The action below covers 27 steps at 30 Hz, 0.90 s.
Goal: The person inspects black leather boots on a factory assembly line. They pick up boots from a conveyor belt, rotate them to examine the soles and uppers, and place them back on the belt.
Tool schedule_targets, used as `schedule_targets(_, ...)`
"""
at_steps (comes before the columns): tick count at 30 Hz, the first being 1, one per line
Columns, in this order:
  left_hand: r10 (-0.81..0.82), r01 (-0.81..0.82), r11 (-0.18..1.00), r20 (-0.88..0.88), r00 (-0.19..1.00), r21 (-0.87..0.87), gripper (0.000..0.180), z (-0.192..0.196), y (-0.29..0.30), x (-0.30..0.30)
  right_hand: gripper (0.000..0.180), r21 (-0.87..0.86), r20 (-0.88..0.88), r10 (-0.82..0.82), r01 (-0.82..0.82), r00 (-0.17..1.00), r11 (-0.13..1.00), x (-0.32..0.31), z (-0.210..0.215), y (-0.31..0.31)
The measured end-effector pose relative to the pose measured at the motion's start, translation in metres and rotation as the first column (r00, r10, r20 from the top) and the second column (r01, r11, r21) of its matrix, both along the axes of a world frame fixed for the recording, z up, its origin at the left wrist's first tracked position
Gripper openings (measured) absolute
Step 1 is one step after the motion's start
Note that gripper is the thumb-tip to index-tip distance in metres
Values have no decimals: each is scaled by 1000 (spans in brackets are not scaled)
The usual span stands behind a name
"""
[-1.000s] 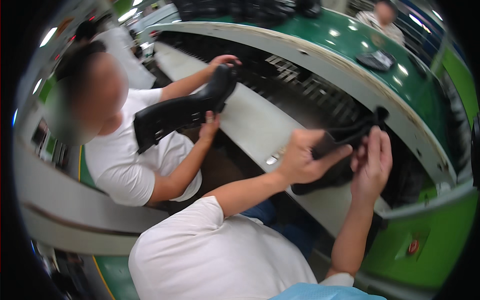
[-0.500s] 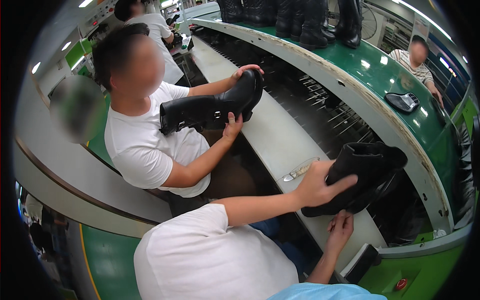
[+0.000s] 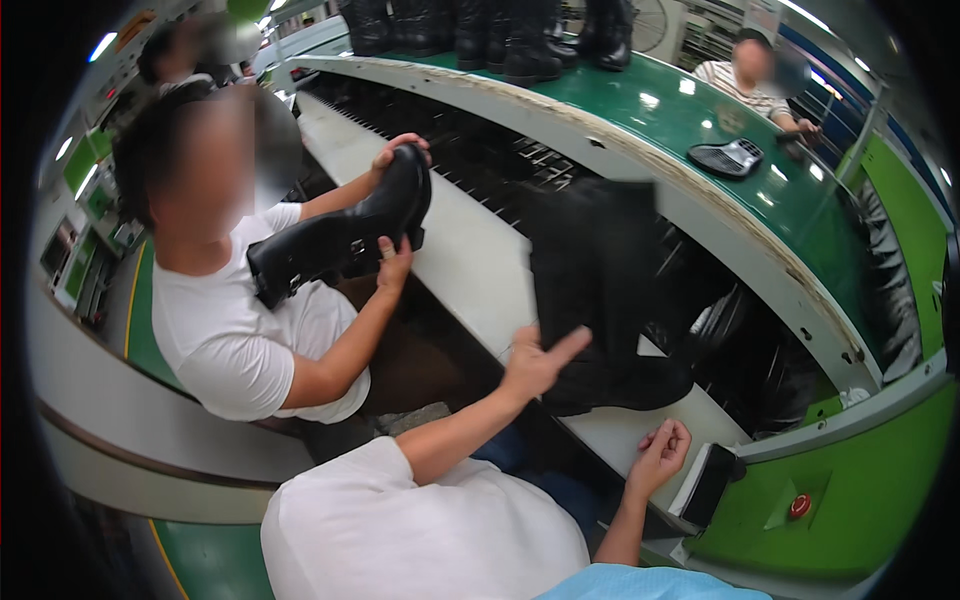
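Note:
A tall black boot (image 3: 590,270), smeared by motion, stands roughly upright above the white work ledge, shaft up and toe to the right. My left hand (image 3: 535,368) grips its back low near the heel, thumb stretched out and the other fingers partly hidden behind it. Below the toe, apart from the boot, my right hand (image 3: 662,452) is closed with curled fingers; whatever may be inside them is hidden. At the left, a co-worker in a white T-shirt holds another black boot (image 3: 345,235) with buckles in both hands.
The long white ledge (image 3: 455,240) runs along a dark slatted conveyor. Beyond it, a green table (image 3: 630,110) carries several black boots and a grey-black, sole-shaped item (image 3: 727,157). A person in stripes sits farther back. A red button (image 3: 800,506) is on the green panel at lower right.
The boot has swung from lying tilted to upright, moving left with my left hand. My right hand has come away from it. The whole view has shifted to the right.

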<state>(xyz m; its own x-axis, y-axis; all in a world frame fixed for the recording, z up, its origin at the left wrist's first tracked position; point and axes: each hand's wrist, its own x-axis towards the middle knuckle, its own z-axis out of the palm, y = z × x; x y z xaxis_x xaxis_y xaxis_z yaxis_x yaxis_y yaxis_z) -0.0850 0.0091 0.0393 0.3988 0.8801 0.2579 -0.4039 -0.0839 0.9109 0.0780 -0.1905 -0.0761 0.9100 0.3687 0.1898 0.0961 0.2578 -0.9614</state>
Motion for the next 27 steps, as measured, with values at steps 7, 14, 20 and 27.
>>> schedule_targets(7,345,-494,823,444,827,279,26,184,82,8,14,-150,46,26,-19,999,988,-1,2,-4)
schedule_targets(14,371,-589,455,459,807,668,53,363,225,114,11,-388,270,158,-42,950,920,-20,23,7)
schedule_targets(20,617,-257,284,29,787,924,69,247,372,239,11,-484,255,69,66,964,872,-15,25,7)
schedule_targets(27,728,-410,176,162,666,895,82,233,331,204,28,-466,378,129,68,917,882,97,57,121)
